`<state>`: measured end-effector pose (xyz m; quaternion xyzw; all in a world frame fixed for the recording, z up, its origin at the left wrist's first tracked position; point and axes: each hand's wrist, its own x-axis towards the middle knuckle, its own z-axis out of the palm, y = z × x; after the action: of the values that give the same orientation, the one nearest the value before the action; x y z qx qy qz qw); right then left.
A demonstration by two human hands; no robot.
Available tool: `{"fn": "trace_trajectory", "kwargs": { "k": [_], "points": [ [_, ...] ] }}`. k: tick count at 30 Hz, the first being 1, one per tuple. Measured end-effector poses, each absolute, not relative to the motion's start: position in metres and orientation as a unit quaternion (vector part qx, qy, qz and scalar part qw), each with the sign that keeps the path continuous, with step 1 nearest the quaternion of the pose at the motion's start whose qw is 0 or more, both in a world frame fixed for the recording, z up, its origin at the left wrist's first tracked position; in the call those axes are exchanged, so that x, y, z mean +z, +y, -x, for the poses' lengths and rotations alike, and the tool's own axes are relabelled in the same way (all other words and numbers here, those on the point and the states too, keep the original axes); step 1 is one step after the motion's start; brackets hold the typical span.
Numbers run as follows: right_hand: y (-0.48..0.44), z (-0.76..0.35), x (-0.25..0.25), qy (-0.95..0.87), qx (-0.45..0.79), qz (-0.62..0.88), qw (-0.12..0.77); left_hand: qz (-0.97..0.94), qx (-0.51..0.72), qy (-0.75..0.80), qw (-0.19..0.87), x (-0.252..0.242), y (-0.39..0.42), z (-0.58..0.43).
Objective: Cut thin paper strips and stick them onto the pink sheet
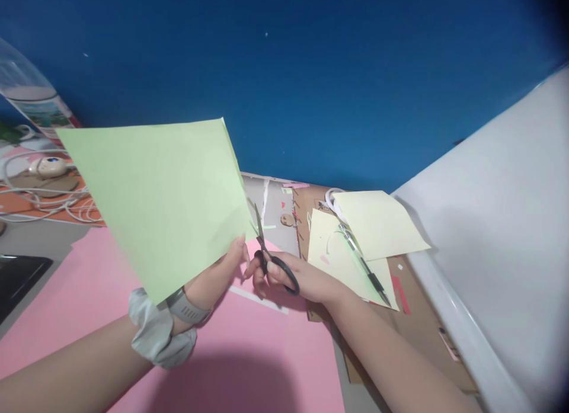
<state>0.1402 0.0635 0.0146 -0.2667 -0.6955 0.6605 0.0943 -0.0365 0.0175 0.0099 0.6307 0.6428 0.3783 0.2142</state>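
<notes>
A sheet of light green paper is held up at a slant by my left hand, which grips it near its lower right corner. Most of that hand's fingers are behind the sheet. My right hand has its fingers through the handles of black-handled scissors. The blades point up and away, right beside the paper's right edge. A thin green strip shows just beyond the blades. Below both hands lies a large pink sheet, with a narrow white strip on it.
To the right, a pen lies on pale yellow sheets over brown cardboard. White cables and a plastic bottle occupy the left. A blue wall rises behind, and a white panel bounds the right.
</notes>
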Motion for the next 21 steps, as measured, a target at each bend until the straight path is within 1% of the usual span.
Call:
{"fn": "trace_trajectory", "kwargs": {
  "k": [4,9,16,21],
  "points": [
    [0.0638,-0.1401,0.0156,-0.693,0.664,0.267,0.092,-0.615,0.397,0.651,0.202,0.0103,0.0173,0.0358],
    [0.0636,-0.1398,0.0152,-0.685,0.670,0.272,0.091,-0.625,0.386,0.639,0.226,0.0087,0.0177,0.0370],
    [0.0623,-0.1388,0.0123,-0.678,0.678,0.260,0.112,-0.630,0.389,0.649,0.171,0.0056,0.0165,0.0374],
    [0.0624,-0.1394,0.0137,-0.674,0.679,0.271,0.104,-0.630,0.385,0.651,0.176,0.0048,0.0172,0.0371]
  ]
}}
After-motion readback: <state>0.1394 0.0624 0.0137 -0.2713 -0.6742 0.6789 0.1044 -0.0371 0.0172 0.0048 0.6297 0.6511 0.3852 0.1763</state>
